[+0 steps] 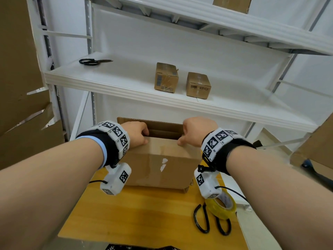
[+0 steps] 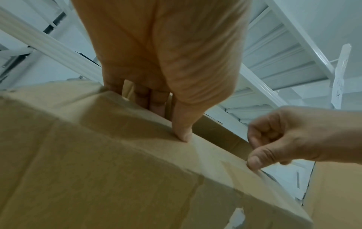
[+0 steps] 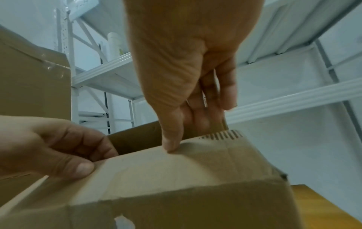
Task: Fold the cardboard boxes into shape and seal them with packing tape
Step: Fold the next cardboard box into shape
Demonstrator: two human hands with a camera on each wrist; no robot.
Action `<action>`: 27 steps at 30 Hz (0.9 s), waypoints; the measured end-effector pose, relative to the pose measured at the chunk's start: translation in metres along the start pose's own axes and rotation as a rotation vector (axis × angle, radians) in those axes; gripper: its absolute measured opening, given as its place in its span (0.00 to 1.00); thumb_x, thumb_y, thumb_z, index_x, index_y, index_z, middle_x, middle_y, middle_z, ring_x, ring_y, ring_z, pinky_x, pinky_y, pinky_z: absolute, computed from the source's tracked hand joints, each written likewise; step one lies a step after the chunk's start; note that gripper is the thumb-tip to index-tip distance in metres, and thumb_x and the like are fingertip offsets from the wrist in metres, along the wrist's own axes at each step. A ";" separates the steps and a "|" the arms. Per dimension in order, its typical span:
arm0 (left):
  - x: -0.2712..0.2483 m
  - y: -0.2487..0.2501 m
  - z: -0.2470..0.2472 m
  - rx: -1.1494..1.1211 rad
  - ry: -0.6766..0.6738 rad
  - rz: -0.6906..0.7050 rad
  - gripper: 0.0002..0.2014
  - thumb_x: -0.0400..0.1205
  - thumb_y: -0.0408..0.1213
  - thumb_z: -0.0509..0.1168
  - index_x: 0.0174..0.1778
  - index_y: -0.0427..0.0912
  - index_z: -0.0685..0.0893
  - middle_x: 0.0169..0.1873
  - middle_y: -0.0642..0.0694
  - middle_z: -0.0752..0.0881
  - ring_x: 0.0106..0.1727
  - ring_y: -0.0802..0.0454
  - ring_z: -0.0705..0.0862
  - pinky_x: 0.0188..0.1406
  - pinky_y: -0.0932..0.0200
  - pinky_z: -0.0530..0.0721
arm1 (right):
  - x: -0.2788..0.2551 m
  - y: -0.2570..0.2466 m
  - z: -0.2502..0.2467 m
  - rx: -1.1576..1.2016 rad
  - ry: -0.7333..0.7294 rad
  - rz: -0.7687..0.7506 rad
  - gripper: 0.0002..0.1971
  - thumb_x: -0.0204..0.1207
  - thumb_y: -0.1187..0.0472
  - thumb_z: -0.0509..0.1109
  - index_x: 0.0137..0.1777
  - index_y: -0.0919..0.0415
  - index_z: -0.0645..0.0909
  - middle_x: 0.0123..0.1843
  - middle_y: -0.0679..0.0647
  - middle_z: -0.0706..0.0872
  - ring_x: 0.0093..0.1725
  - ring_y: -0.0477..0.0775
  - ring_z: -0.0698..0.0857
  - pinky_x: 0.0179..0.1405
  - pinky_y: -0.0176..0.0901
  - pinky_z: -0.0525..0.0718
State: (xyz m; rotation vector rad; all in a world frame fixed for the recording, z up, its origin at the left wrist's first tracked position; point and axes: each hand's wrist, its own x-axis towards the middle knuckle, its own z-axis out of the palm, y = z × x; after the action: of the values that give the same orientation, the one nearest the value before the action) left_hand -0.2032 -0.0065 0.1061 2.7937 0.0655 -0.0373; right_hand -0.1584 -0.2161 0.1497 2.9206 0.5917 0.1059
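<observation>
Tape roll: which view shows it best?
The head view. The tape roll lies on the wooden table beside the scissors, near the right wrist and partly hidden by the wrist camera. Neither wrist view shows it; both show only hands gripping the box and shelving.

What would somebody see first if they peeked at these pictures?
Probably the two hands, left and right, gripping the top edge of a big cardboard box on the wooden table. Next, the yellow tape roll and black scissors at the table's right, then two small boxes on the white shelf.
</observation>
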 end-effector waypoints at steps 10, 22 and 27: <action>-0.001 -0.005 -0.001 0.046 0.012 0.025 0.15 0.84 0.47 0.65 0.65 0.50 0.82 0.57 0.50 0.85 0.57 0.51 0.83 0.60 0.53 0.82 | 0.006 -0.020 0.012 0.075 -0.077 -0.163 0.39 0.74 0.37 0.73 0.80 0.53 0.65 0.74 0.51 0.78 0.69 0.56 0.80 0.70 0.57 0.76; 0.000 -0.004 -0.009 0.139 0.283 0.154 0.34 0.73 0.44 0.74 0.74 0.54 0.66 0.65 0.47 0.72 0.66 0.46 0.71 0.64 0.49 0.77 | 0.002 -0.025 0.009 0.165 -0.188 -0.125 0.28 0.78 0.42 0.70 0.75 0.54 0.76 0.64 0.53 0.85 0.62 0.56 0.84 0.65 0.55 0.83; 0.005 -0.008 -0.003 0.048 0.069 -0.061 0.27 0.77 0.44 0.72 0.72 0.55 0.76 0.69 0.45 0.70 0.69 0.43 0.73 0.70 0.47 0.76 | 0.002 -0.023 0.012 0.156 -0.200 -0.132 0.24 0.80 0.46 0.70 0.72 0.55 0.80 0.66 0.52 0.85 0.63 0.56 0.84 0.64 0.52 0.83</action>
State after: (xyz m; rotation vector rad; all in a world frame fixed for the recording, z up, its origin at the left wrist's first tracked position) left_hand -0.1985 0.0026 0.1059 2.8406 0.1686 0.0431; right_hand -0.1640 -0.1962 0.1342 2.9780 0.7879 -0.2568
